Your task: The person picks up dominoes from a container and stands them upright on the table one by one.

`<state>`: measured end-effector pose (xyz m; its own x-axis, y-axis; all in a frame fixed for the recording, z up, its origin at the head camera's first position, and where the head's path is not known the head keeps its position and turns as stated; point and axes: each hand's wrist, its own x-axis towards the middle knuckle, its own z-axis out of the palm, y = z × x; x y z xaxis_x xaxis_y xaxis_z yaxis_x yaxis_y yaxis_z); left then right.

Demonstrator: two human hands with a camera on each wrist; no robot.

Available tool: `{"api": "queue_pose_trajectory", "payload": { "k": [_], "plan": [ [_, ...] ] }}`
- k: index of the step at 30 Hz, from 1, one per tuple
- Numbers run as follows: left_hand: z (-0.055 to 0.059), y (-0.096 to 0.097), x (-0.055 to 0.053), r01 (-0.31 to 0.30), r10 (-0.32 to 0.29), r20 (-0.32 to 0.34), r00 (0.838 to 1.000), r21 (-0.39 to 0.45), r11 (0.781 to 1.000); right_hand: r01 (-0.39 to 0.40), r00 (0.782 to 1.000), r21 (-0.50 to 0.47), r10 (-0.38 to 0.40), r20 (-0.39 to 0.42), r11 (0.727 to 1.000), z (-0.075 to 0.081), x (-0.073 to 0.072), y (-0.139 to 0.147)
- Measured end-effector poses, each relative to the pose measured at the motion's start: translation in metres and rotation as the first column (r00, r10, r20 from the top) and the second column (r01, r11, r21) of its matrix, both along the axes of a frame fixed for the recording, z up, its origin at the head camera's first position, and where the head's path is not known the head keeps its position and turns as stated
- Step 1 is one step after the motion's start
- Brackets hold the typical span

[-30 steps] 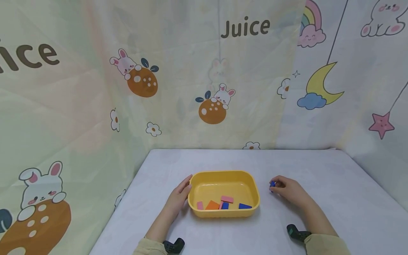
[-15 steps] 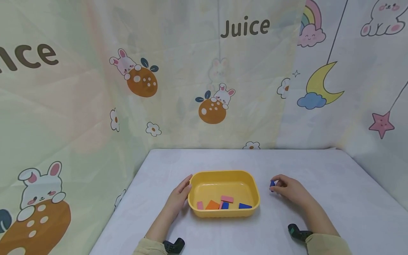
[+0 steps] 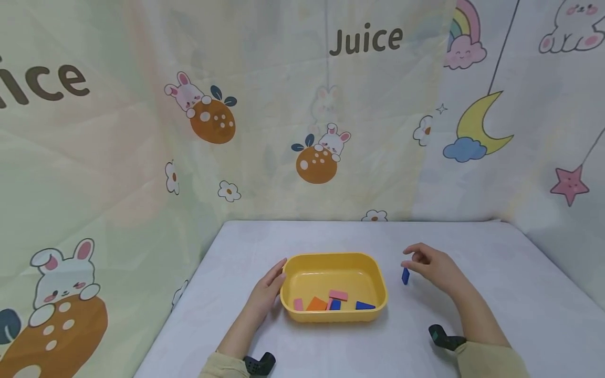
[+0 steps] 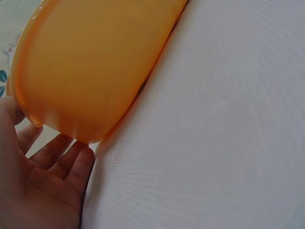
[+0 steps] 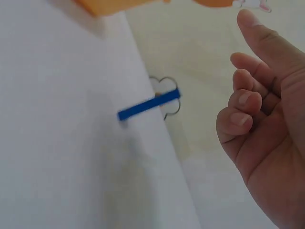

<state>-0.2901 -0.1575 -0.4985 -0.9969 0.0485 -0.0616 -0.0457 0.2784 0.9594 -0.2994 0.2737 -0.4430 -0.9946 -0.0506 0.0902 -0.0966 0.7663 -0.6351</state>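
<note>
Okay, from my remote seat: thin blue slab (image 3: 405, 276) stands on end on matte white cloth (image 3: 340, 352), right of yellow tray (image 3: 333, 317). Tray glossy, smooth, round-cornered, looks plastic. Right hand (image 3: 435, 268) just by slab, fingers loosely bent, grasping nothing. Left hand (image 3: 263, 291) touches tray's left wall, fingers relaxed, not clenched. I see pink pieces (image 3: 337, 295), angular orange piece (image 3: 316, 304), blue wedge (image 3: 365, 305) inside tray's near side.

Pale khaki left sleeve (image 3: 224, 366), matching right sleeve (image 3: 491, 361), bent black left wrist unit (image 3: 260, 364) with rounded end, similar bent black right wrist unit (image 3: 446, 341), small green patch (image 3: 437, 337) on its side
</note>
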Motion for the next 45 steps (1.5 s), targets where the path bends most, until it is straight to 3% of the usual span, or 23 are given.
{"api": "queue_pose_trajectory", "payload": {
  "k": [4, 10, 17, 23, 32, 38, 45],
  "plan": [
    [0.001, -0.001, 0.0, 0.001, -0.001, -0.001, 1.0, -0.008, 1.0, -0.036, 0.999, -0.09, 0.036, 0.003, 0.995, 0.016, -0.005, -0.017],
    [0.001, -0.002, 0.0, 0.001, -0.001, 0.008, 1.0, -0.003, 1.0, -0.181, 0.98, -0.177, 0.192, 0.05, 0.968, 0.038, -0.015, -0.052],
    [-0.001, -0.002, -0.002, 0.012, -0.012, 0.003, 1.0, 0.003, 1.0, -0.349, 0.899, -0.161, 0.378, 0.219, 0.923, 0.042, -0.029, -0.094],
    [-0.002, -0.001, -0.001, 0.014, -0.014, 0.006, 1.0, -0.002, 1.0, -0.41, 0.844, -0.171, 0.443, 0.301, 0.896, 0.032, -0.039, -0.123],
    [-0.003, -0.003, -0.003, 0.027, -0.027, -0.017, 0.999, 0.007, 1.0, -0.419, 0.807, -0.162, 0.448, 0.386, 0.894, 0.012, -0.039, -0.145],
    [-0.002, -0.003, -0.002, 0.009, -0.009, -0.001, 1.0, -0.004, 1.0, -0.383, 0.813, -0.089, 0.381, 0.44, 0.92, 0.0, -0.03, -0.151],
    [0.0, -0.001, -0.001, 0.0, 0.0, 0.016, 1.0, -0.013, 1.0, -0.321, 0.823, -0.099, 0.33, 0.462, 0.942, -0.004, -0.02, -0.154]
  ]
}}
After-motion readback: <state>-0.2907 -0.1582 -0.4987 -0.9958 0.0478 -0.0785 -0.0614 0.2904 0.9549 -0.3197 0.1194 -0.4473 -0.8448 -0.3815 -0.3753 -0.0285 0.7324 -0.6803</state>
